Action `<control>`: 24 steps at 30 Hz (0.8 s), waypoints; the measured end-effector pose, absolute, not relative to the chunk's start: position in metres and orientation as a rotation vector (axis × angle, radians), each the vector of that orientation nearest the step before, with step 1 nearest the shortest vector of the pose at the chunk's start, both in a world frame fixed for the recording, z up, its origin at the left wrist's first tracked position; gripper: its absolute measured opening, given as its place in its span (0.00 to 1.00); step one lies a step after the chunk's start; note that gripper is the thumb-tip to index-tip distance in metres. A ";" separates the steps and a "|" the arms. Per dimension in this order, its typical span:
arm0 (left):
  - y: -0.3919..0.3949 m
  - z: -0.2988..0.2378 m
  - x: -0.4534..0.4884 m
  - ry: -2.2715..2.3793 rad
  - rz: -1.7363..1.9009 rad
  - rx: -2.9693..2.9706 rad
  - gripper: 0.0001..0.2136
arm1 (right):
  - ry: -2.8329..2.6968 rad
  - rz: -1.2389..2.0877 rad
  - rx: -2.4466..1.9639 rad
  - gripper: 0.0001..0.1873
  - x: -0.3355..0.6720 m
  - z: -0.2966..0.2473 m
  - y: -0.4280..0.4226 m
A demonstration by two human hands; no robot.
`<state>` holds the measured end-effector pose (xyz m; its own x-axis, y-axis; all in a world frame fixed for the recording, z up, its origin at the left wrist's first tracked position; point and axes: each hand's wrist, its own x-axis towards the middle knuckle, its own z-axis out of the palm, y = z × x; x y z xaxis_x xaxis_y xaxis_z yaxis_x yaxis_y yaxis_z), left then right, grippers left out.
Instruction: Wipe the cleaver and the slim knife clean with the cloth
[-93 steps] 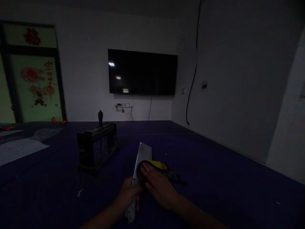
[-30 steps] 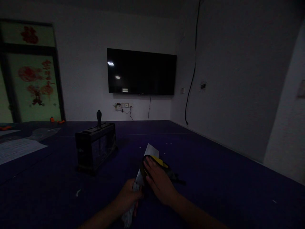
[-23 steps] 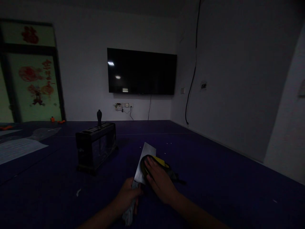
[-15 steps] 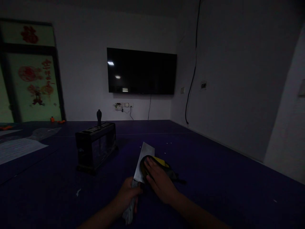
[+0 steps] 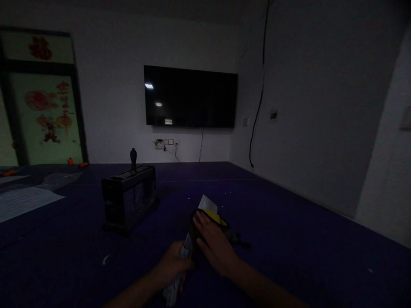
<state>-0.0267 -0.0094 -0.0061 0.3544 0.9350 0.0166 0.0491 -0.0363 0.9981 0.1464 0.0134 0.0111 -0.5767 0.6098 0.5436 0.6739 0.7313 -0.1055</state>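
Note:
My left hand (image 5: 171,264) is closed around the pale, wrapped-looking handle (image 5: 173,291) of a broad-bladed knife like a cleaver. The knife's metal blade (image 5: 208,202) points away from me, tilted slightly right. A dark cloth with a yellow part (image 5: 214,216) lies over the middle of the blade. My right hand (image 5: 215,246) holds this cloth against the blade, fingers together and fairly flat on top. Most of the blade is hidden beneath the cloth and hand, with the far end and a strip near the handle showing.
A black knife block (image 5: 128,199) with a dark handle (image 5: 133,158) sticking up stands to the left on the dark purple-blue surface (image 5: 272,261). Papers (image 5: 28,203) and clear plastic (image 5: 61,179) lie farther left. White scraps (image 5: 105,259) are scattered about.
The blade has shifted and turned a little to the right, and the cloth covers more of it. My right hand has moved slightly right; the knife block has stayed put.

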 end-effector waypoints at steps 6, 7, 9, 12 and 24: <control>-0.011 -0.004 -0.026 1.021 0.890 1.383 0.09 | -2.270 -0.214 -1.048 0.26 0.145 0.010 0.014; -0.011 -0.004 -0.025 1.019 0.886 1.378 0.09 | -2.255 -0.224 -1.058 0.26 0.144 0.010 0.015; -0.011 -0.005 -0.024 1.010 0.888 1.379 0.09 | -2.235 -0.230 -1.079 0.27 0.144 0.009 0.016; -0.012 -0.005 -0.024 0.998 0.914 1.380 0.09 | -2.224 -0.215 -1.107 0.27 0.145 0.008 0.017; -0.012 -0.006 -0.023 1.027 0.915 1.336 0.09 | -2.250 -0.205 -1.153 0.27 0.145 0.008 0.019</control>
<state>-0.0233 -0.0120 -0.0061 0.3105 0.9488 -0.0580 0.0509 0.0443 0.9977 0.1453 0.0192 0.0076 -0.4458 0.6885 0.5721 0.7807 0.6117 -0.1278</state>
